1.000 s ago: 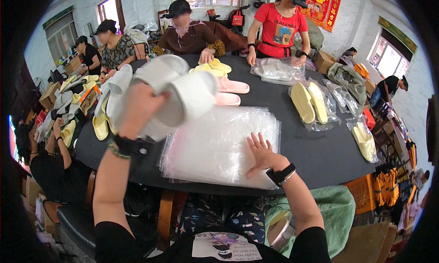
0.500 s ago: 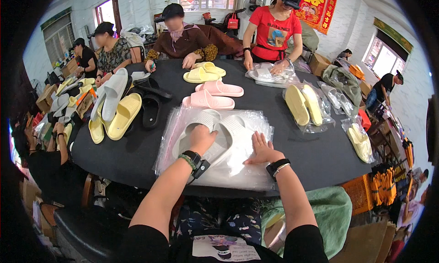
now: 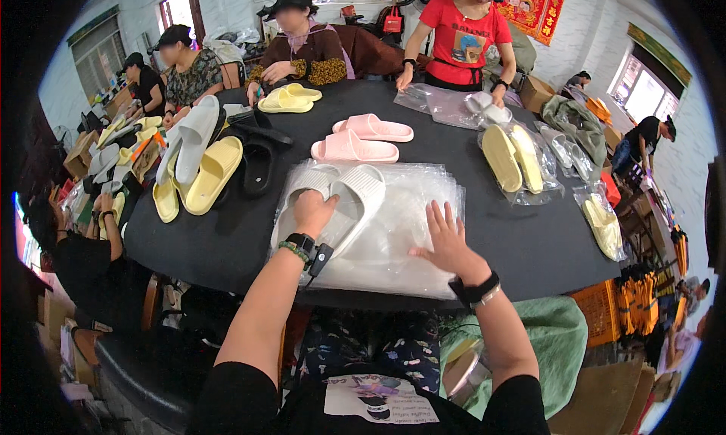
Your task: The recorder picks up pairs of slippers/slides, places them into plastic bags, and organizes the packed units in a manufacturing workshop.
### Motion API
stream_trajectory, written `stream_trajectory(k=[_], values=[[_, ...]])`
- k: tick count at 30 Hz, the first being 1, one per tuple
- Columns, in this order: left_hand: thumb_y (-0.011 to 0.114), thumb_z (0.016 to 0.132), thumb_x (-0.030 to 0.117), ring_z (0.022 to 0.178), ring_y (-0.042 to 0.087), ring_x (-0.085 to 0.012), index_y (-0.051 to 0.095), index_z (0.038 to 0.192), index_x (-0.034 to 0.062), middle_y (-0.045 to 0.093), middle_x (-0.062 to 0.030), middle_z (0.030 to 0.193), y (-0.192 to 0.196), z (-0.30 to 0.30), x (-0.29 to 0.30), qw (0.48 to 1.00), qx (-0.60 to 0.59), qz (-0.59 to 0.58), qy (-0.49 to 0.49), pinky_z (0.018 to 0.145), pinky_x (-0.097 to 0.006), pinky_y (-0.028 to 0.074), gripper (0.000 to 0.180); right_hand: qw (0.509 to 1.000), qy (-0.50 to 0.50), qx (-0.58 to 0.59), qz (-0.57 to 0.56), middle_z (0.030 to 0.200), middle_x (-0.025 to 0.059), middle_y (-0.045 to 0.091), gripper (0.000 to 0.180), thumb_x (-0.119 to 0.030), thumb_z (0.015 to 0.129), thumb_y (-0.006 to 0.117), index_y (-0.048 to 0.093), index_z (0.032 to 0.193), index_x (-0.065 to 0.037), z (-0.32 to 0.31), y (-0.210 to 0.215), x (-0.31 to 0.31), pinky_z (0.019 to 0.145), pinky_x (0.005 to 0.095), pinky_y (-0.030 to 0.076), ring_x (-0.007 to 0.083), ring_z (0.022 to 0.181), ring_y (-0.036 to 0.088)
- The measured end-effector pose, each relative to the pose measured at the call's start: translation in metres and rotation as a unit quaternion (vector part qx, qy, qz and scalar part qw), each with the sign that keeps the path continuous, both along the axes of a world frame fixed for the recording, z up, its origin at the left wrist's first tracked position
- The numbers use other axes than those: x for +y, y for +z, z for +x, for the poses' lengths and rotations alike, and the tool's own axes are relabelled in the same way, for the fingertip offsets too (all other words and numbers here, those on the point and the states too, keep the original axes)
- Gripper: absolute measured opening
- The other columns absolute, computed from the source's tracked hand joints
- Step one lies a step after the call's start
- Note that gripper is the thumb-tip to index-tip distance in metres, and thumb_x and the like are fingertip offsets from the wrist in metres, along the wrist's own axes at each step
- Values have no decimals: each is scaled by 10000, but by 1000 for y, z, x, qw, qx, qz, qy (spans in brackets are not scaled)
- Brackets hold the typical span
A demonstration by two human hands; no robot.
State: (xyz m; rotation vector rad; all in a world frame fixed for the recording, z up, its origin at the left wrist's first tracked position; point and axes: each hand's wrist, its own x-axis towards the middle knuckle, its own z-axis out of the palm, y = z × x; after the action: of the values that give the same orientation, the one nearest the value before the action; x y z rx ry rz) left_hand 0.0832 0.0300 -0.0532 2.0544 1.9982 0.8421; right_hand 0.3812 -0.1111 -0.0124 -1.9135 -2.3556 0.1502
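Right hand: open, fingers spread, palm down on the right part of the clear bags. Left hand: closed on the white slippers, fingertips hidden; pair sits side by side on the left part of the stack. Risk: bags look slick, so dragging the slippers or easing right-hand pressure could fan the stack. Pink slippers lie just beyond on the desk; a far push could knock them.
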Motion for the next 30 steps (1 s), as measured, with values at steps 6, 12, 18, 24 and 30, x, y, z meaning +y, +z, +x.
stream_trajectory(k=[6,12,18,24,30], values=[[722,771,428,738,660,-409,697,725,-44,655,-258,751,12,11,-5,999,-33,-11,-25,701,-472,514,474,996,15,-8,-86,1585,227,130,1030,-695,844,517,144,1522,-15,3,-52,-62,1140,610,132,430,1467,77],[735,759,408,658,651,-400,689,696,-44,635,-249,679,30,-5,-1,998,-28,35,-35,642,-455,515,459,1000,6,20,2,1581,222,160,1005,-700,850,506,190,1515,-16,0,-69,-64,1152,586,109,419,1469,94],[755,755,340,728,665,-368,698,811,-15,670,-216,765,73,38,-46,966,-134,162,-149,668,-440,517,363,1000,3,15,-21,1589,218,131,1026,-706,840,520,186,1514,-7,-3,-62,-60,1160,570,94,417,1473,67],[748,758,335,770,666,-398,711,841,17,673,-226,776,7,72,-67,984,-63,-7,-164,708,-463,535,331,999,-11,7,-31,1594,213,112,1052,-646,824,589,162,1504,33,-8,-60,-64,1151,573,109,406,1477,53],[742,758,378,769,670,-392,708,801,3,674,-231,787,4,40,-44,992,-58,-18,-111,712,-462,532,380,999,-9,3,-34,1596,208,107,1050,-649,820,591,158,1513,10,-6,-62,-65,1150,580,105,401,1478,50]])
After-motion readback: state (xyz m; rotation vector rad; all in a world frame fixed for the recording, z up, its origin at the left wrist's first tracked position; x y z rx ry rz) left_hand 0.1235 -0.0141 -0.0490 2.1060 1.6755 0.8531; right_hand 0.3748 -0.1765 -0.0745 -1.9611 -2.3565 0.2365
